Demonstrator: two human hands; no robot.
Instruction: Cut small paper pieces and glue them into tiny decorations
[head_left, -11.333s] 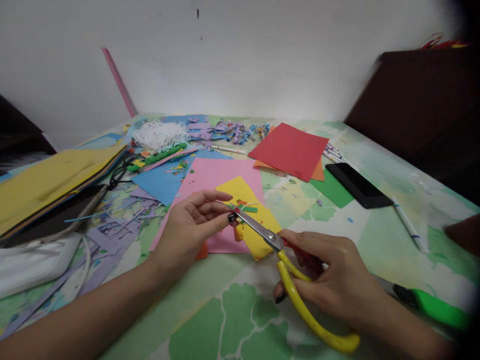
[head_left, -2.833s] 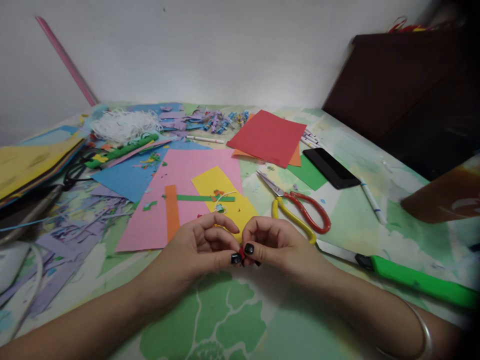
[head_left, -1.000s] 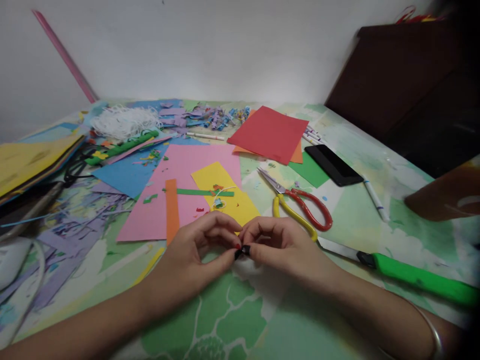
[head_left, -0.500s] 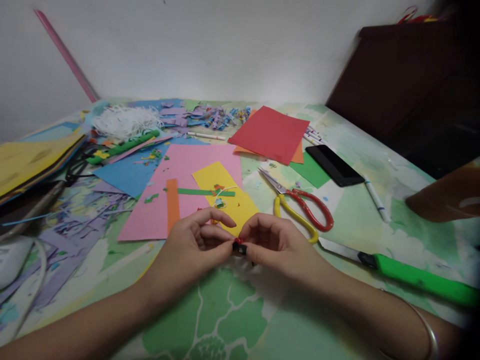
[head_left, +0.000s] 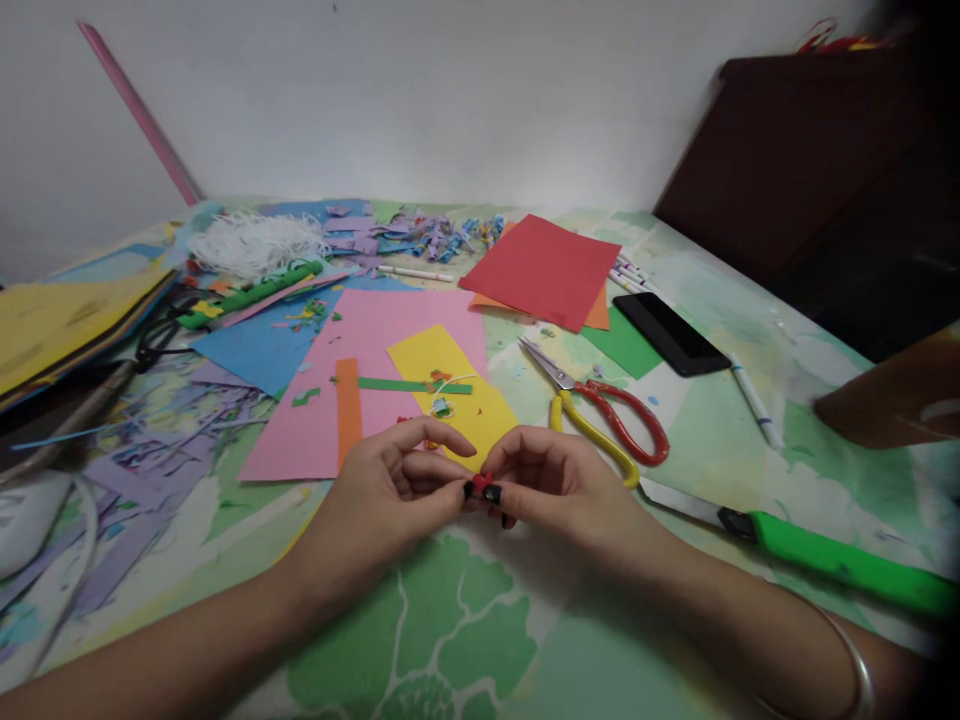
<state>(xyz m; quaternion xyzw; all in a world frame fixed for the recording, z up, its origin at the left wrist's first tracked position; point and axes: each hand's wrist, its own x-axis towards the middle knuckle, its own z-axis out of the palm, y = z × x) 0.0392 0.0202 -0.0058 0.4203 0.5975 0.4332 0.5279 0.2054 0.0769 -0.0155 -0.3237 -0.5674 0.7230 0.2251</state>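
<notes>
Small red paper-like piece (head_left: 481,484) sits at lower centre, just above the green-and-white patterned tablecloth (head_left: 457,655), pinched between both hands. Left hand (head_left: 409,488) grips its left side with thumb and fingertips; right hand (head_left: 559,485) nips the right side, thumb in front. Both grips are tight, other fingers curled. Its long axis appears to run left to right between the thumbs, but fingertips cover much of it; can't tell which end points where.

Container: brown cup-like vessel (head_left: 892,395) at right edge, cut off by frame; contents can't be made out.

Beyond the hands: pink rectangular paper sheet (head_left: 382,325) with yellow rectangular paper piece (head_left: 487,425) partly over it, thin green paper strip (head_left: 390,384) running left-right across both, orange paper strip (head_left: 349,410) lying near-far on the pink. Scissors with red and yellow handles (head_left: 564,381) lie near the right hand, blades pointing away and left. Green-handled knife (head_left: 769,532) beside them, blade toward the hands. Black phone (head_left: 671,333) and white marker (head_left: 756,402) farther right. Red paper sheet (head_left: 541,270) behind, white string heap (head_left: 257,243) far left, purple paper scraps (head_left: 154,470) at left.
</notes>
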